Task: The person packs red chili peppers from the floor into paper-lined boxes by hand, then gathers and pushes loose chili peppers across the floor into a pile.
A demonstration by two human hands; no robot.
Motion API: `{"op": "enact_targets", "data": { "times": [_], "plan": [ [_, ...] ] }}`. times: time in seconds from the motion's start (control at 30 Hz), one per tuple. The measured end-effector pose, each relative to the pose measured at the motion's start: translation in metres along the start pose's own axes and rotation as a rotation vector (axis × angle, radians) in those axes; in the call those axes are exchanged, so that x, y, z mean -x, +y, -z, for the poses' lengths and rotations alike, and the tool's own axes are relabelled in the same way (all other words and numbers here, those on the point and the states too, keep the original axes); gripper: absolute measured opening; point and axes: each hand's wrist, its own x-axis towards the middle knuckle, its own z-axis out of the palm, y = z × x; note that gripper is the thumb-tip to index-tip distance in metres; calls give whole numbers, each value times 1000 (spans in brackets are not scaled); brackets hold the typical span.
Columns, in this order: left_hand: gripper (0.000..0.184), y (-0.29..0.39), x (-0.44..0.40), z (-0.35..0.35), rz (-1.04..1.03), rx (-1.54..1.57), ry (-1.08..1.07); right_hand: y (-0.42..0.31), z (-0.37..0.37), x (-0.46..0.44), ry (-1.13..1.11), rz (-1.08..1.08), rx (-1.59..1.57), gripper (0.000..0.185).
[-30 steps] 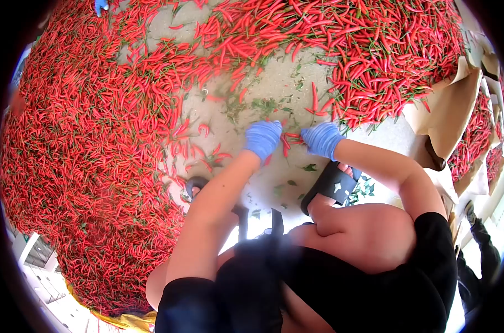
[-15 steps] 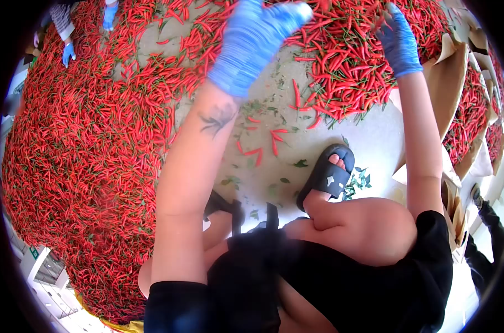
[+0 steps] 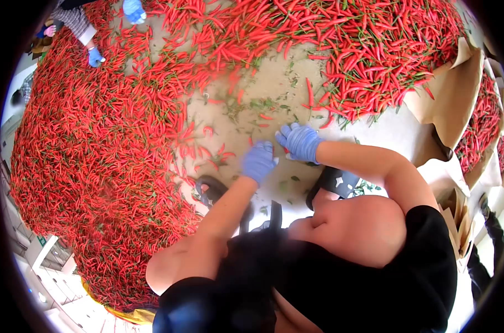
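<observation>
My left hand (image 3: 259,161), in a blue glove, is low over the floor in front of me, fingers curled in. A speck of red shows at its fingertips, slightly blurred. Close beside it, to the right, my right hand (image 3: 300,143), also blue-gloved, is bent inward with its fingers closed round a red chili pepper (image 3: 286,150), mostly hidden. Around both hands the pale floor (image 3: 285,72) carries loose chilies (image 3: 221,155) and bits of green leaf (image 3: 270,104).
A huge heap of red chilies (image 3: 96,150) covers the left side. Another pile (image 3: 374,61) lies ahead on the right, next to brown paper sacks (image 3: 454,94) holding chilies. Another person's blue-gloved hands (image 3: 95,57) work at the upper left. My sandals (image 3: 210,188) are close below my hands.
Both my hands have come down and back from the far chilies, drawing together over the floor in front of me. Their spread fingers have closed. The other person's hands have shifted slightly.
</observation>
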Motion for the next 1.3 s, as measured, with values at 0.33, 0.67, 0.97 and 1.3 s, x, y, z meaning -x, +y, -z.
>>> {"op": "enact_targets", "data": {
  "times": [0.33,0.67,0.97,1.3],
  "plan": [
    [18,-9,-19,21,144,390,315,15,2,-2,31,29,117,22],
    [18,-39,-51,18,82,488,541,22,62,-16,-158,-371,-271,20],
    [43,-26,-52,25,9,369,257,7,-15,6,-354,-79,11,20],
    [38,-18,-58,40,32,-59,49,53,34,16,59,-168,-183,21]
  ]
}}
